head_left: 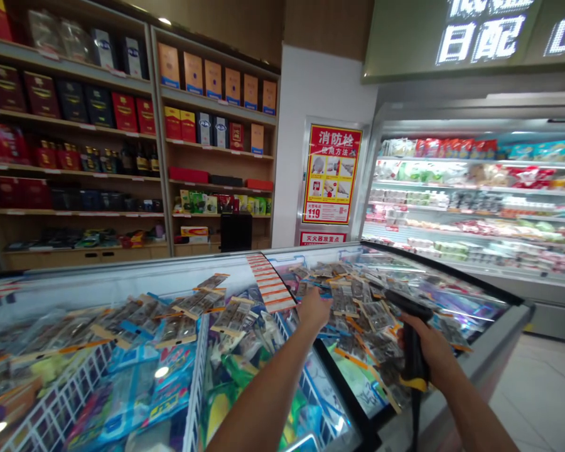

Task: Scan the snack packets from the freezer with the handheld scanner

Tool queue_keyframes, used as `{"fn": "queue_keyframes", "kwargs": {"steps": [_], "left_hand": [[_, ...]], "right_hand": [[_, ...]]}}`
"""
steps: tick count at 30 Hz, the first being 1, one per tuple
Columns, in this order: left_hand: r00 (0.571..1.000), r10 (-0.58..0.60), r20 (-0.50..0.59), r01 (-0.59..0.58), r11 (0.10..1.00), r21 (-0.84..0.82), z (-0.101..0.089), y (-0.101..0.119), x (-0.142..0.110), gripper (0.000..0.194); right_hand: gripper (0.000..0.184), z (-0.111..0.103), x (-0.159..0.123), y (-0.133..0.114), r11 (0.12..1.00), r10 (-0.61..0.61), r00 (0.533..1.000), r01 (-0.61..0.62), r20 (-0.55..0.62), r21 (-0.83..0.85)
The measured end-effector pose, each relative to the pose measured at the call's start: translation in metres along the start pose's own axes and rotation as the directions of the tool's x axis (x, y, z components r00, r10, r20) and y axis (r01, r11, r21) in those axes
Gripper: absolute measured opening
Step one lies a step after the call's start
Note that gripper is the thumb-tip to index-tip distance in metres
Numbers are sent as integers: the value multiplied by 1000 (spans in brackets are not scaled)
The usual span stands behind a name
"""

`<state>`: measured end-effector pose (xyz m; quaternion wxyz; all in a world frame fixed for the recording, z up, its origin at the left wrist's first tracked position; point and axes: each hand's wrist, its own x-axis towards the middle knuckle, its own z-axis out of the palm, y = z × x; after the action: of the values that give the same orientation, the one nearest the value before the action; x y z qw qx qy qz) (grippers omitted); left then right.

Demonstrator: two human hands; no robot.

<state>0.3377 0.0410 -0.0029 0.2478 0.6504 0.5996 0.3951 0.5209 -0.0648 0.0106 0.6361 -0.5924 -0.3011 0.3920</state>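
Observation:
My right hand is wrapped round the handle of a black barcode scanner with yellow trim at its base. The scanner's head points left over the freezer, and a cord hangs from the handle. Farther left, my left hand reaches over the chest freezer with its fingers curled down at a pile of flat, dark packets with tan and orange edges. What those fingers grip, if anything, is hidden. The pile lies on the freezer's glass cover, beneath and between both hands.
More such packets are strewn across the left side. White wire baskets hold bagged frozen goods, including blue packs. Black-edged glass lids cross the freezer. Shelves of boxes and a lit refrigerated case stand behind.

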Motion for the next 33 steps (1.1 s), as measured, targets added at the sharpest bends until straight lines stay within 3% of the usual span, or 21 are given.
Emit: {"fn": "queue_keyframes", "kwargs": {"steps": [4,7,11,13,16,21,24,29,33], "left_hand": [[993,-87,85,83,995,47,29,15,6,46],[985,-158,75,153,986,64,46,19,11,51],[992,-119,41,123,988,-96,53,9,23,35],[998,-61,19,64,961,-267,41,-3,33,23],[996,-42,-73,1,869,-494,3,-30,47,17],[962,-198,-187,-10,662,-749,-77,-83,54,20],[945,-267,-191,-10,556,-831,-110,-108,51,29],[940,-286,-187,-32,473,-881,-128,-125,50,34],[948,-285,-143,2,456,-890,-127,-127,54,35]], "right_hand": [[25,-13,5,5,999,32,999,-31,13,-16],[29,-17,4,6,999,40,998,-39,38,-29],[31,-9,-3,5,998,-7,998,11,67,-55],[29,3,-9,5,999,-15,995,20,100,-42],[32,30,-19,6,998,-6,977,19,212,-56],[29,95,-43,6,1000,-4,924,9,383,-11],[24,133,-63,5,999,36,894,-38,446,-5],[24,174,-86,15,994,101,814,-100,572,-33],[24,184,-87,23,992,124,824,-97,553,-78]]}}
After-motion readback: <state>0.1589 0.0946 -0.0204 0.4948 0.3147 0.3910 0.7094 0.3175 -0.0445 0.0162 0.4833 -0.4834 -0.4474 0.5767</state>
